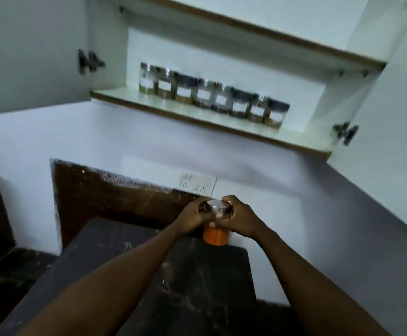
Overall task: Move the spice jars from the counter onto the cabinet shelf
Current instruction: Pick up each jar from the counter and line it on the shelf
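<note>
Over the counter [197, 275], left hand [192, 218] and right hand [240, 218] grip one orange jar [215, 235].

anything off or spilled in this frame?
No spill visible. The row of spice jars stands upright on the cabinet shelf. Left hand and right hand grip an upright orange-filled jar. Frame blurred.

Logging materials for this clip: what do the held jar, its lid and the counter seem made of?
Jar: likely clear glass or plastic, since the orange contents show through. Lid: apparently polished metal, silvery with reflections. Counter: probably dark polished stone, with pale veins and a slight sheen.
</note>
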`<state>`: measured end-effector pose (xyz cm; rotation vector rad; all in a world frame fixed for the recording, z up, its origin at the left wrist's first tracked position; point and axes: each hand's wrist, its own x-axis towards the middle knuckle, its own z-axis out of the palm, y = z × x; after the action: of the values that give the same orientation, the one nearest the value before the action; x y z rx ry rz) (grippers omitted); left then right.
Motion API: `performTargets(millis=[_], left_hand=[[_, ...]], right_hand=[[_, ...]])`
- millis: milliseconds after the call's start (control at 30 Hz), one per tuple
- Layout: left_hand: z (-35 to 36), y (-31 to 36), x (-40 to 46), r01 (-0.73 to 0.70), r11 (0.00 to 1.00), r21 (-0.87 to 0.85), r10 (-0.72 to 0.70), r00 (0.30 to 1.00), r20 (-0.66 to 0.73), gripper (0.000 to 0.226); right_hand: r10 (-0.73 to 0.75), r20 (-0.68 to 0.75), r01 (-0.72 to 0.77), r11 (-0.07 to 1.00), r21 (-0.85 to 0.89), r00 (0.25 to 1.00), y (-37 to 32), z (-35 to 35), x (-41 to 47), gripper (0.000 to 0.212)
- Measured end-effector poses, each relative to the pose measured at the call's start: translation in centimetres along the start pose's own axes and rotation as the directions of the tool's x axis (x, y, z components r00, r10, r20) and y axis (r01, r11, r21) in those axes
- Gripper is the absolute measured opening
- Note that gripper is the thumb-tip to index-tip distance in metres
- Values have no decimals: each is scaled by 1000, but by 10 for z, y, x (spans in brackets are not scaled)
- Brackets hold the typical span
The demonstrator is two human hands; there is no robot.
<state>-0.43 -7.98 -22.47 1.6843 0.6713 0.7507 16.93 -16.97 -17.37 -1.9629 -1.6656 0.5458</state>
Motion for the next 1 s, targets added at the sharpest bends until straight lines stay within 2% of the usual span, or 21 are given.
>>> performTargets(millis=[100, 200, 300, 400, 467, 567, 633, 700, 800, 933, 1000], left_hand=[[-13, 37, 8, -36, 978, -204, 33, 999, -17, 41], [-29, 69, 24, -13, 946, -323, 40, 996, 77, 58], [-33, 98, 42, -33, 936, -350, 103, 977, 184, 64], [-21, 131, 58, -192, 963, -188, 201, 979, 32, 71], [-7, 155, 73, -319, 947, -36, 316, 945, -81, 69], [18, 191, 101, -436, 894, 103, 448, 869, -211, 79], [38, 213, 125, -479, 857, 190, 514, 810, -282, 88], [52, 227, 144, -463, 865, 196, 502, 812, -298, 91], [81, 244, 182, -418, 901, 116, 433, 883, -182, 77], [108, 248, 231, -278, 954, 111, 286, 956, -63, 57], [120, 244, 252, -231, 960, 157, 241, 969, -47, 58]], right_hand=[[-85, -52, 85, 996, -2, 995, -33, -42, 7, 70], [-75, -116, 95, 979, 181, 990, -60, -83, 12, 67], [-126, -136, 162, 940, 300, 983, -74, -121, 15, 61], [-191, -172, 234, 931, 279, 966, -84, -153, 18, 65], [-257, -249, 305, 936, 177, 934, -91, -173, 23, 65], [-373, -452, 379, 922, -83, 810, -95, -204, 37, 66], [-379, -560, 361, 921, -148, 737, -89, -228, 47, 69], [-361, -584, 320, 931, -178, 727, -82, -247, 57, 71], [-288, -605, 226, 958, -179, 742, -56, -283, 75, 70], [-302, -552, 194, 950, -246, 777, -15, -313, 102, 52], [-313, -554, 218, 948, -231, 771, 7, -320, 115, 44]])
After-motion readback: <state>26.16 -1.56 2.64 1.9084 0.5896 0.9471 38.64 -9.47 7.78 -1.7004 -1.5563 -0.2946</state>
